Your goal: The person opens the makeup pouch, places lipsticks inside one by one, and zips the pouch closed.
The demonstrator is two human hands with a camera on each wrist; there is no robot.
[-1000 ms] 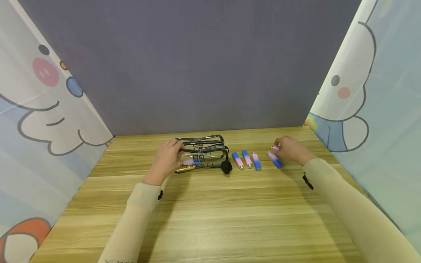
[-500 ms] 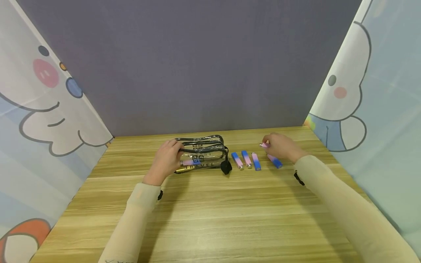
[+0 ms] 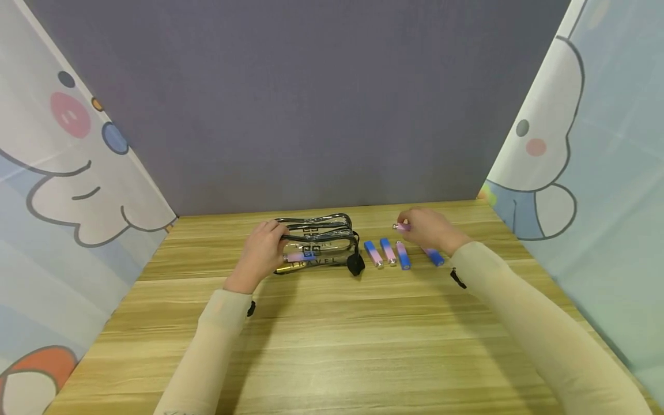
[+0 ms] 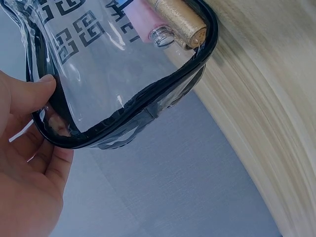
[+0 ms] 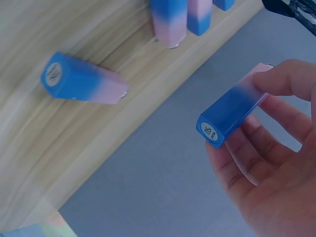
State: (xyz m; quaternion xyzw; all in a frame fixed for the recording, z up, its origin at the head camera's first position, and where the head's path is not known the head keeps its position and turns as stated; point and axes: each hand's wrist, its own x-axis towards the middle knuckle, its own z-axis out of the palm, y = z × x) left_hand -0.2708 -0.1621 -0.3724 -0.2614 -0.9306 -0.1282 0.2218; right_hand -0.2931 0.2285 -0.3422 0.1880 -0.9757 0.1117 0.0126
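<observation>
My left hand (image 3: 263, 249) pinches the left end of a clear zip pouch (image 3: 332, 258) with black piping and "TRAVEL" lettering. The left wrist view shows my thumb and fingers on its black-trimmed edge. Through the plastic I see a pink-and-blue lipstick tube (image 4: 145, 22) and a gold glittery tube (image 4: 182, 22). Right of the pouch, my right hand (image 3: 427, 229) holds another pink-and-blue lipstick (image 5: 232, 108) between thumb and fingers, raised off the table. Three more lipsticks lie between pouch and hand, including this one (image 3: 403, 255). A further lipstick (image 5: 81, 79) lies under my right wrist.
The wood-grain table (image 3: 332, 340) ends at a dark grey panel (image 3: 332, 104) behind. Cartoon-printed curtains flank both sides, such as the right curtain (image 3: 612, 173). A black pompom or tassel (image 3: 355, 264) hangs at the pouch's right end.
My right hand has moved left, toward the pouch, carrying the lipstick off the table's right part. My left hand stays on the pouch.
</observation>
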